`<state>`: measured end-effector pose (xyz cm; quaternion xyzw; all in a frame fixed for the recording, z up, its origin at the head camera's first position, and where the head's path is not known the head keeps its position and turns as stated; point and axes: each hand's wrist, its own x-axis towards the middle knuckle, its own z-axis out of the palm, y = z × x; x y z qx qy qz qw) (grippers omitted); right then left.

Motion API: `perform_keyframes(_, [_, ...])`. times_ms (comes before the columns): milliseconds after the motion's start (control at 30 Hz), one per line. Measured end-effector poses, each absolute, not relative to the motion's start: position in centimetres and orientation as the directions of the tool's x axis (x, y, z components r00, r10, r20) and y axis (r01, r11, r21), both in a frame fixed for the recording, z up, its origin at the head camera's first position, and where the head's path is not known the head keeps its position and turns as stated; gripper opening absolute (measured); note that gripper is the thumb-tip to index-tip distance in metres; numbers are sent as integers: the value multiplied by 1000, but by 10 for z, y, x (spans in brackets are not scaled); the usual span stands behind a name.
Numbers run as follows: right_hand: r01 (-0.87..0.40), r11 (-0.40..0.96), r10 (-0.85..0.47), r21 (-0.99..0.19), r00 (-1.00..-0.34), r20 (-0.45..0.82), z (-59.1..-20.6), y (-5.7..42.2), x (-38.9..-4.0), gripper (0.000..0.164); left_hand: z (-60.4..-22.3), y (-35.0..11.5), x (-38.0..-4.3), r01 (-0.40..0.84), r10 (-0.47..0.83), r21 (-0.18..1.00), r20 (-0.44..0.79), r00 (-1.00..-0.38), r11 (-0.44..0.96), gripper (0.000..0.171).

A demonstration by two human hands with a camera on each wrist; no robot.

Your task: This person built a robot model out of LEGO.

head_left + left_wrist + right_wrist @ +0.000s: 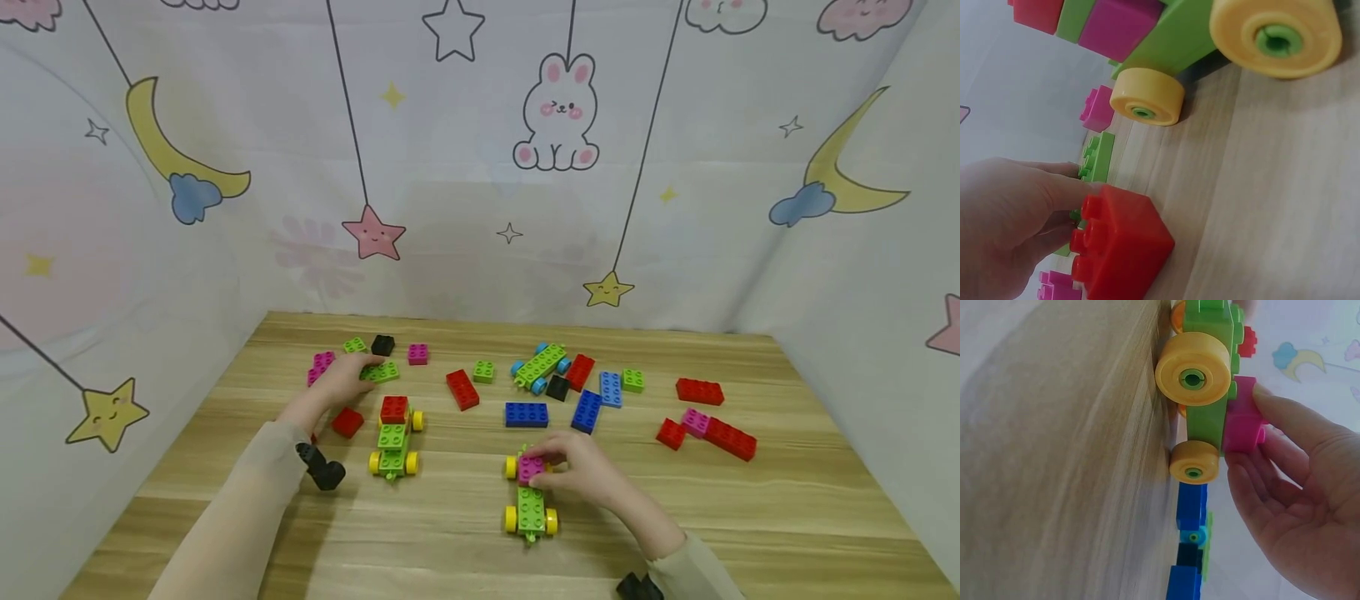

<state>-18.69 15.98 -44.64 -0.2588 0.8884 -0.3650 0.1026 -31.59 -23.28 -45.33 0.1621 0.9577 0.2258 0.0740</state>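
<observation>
My right hand (581,468) pinches a magenta brick (1243,415) between thumb and fingers. That brick sits on one end of a green toy car base (531,510) with yellow wheels. At the back left, my left hand (341,382) has its fingers and thumb about a green brick (386,372) lying on the table; the hand covers part of it. Closer to the left wrist camera is a red brick (1129,240), partly in front of the left fingertips. Between the hands stands another yellow-wheeled green car (393,446), stacked with bricks, a red one (393,408) on top.
Beyond the right hand are a green car base with blue wheels (542,367), a dark blue brick (527,414) and a black brick (557,387). Red bricks (731,439) lie farther right. A magenta brick (417,354) rests near the table's back edge, before a printed curtain (465,283).
</observation>
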Motion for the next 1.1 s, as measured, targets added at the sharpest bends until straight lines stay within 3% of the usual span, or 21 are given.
perform_keyframes(767, [-428,603,-558,-673,-829,27,-445,159,-187,31,-443,-230,-310,213,278,470,-72,-958,857,47])
perform_keyframes(1100, [-470,607,-582,-641,-812,45,-444,160,-186,31,-414,-219,-295,288,277,527,102,-956,799,45])
